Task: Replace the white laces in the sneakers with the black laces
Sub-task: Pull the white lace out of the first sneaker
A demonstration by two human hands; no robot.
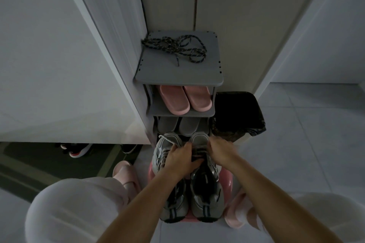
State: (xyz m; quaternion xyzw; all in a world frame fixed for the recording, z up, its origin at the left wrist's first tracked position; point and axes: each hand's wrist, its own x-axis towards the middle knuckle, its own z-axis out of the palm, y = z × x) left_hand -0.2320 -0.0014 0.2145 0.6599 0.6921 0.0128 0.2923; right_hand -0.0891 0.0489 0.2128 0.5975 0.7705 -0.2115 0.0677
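Note:
Two grey sneakers stand side by side on a pink stool (229, 184), toes pointing away from me. My left hand (182, 161) lies across the left sneaker (171, 203) and its fingers reach onto the laces of the right sneaker (206, 197). At the same sneaker's lace area, near the toe, my right hand (219, 152) has its fingers curled. A loose white lace (169, 139) trails over the left sneaker's toe. The black laces (175, 46) lie in a tangle on top of the grey shoe rack (177, 74), beyond both hands.
The rack holds pink slippers (184, 98) and grey slippers (177, 126) on lower shelves. A black-lined bin (237, 112) stands right of it. White cabinet panels rise on both sides. More shoes (77, 150) sit under the left cabinet. My knees and pink slippers flank the stool.

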